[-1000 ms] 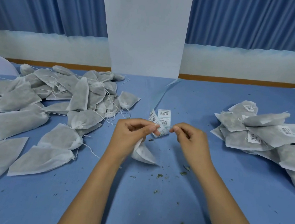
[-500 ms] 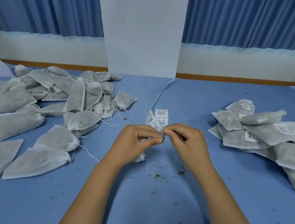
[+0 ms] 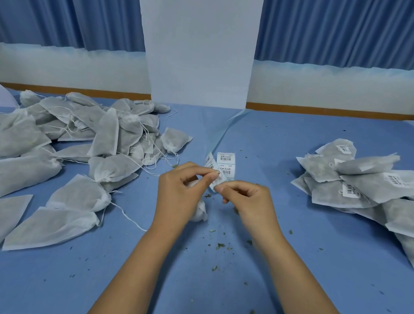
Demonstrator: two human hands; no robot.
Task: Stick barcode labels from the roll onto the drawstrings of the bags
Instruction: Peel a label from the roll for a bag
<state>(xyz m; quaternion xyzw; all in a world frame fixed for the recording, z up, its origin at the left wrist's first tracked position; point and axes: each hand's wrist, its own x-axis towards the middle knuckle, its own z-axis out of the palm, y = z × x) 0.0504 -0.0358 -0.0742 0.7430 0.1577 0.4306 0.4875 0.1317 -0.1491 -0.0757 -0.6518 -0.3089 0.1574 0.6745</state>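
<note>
My left hand point(image 3: 182, 187) holds a small white drawstring bag point(image 3: 200, 209), which hangs mostly hidden under the palm. Its thumb and forefinger pinch a barcode label point(image 3: 217, 180) at the top. My right hand point(image 3: 245, 200) pinches the same label from the lower right, fingertips almost touching the left ones. Just behind the hands a strip of barcode labels point(image 3: 224, 163) lies on the blue table, with its clear backing tape point(image 3: 226, 129) trailing away toward the wall. The drawstring itself is hidden between my fingers.
A big heap of unlabelled bags point(image 3: 53, 148) with loose strings covers the left of the table point(image 3: 250, 279). A pile of labelled bags point(image 3: 378, 193) lies on the right. Dried herb crumbs point(image 3: 219, 246) are scattered in front of my hands. A white pillar point(image 3: 202, 39) stands behind.
My fingertips stayed together at the label; the left hand lifted slightly and the bag now shows lower under the palm. The right hand shifted a little down and to the right.
</note>
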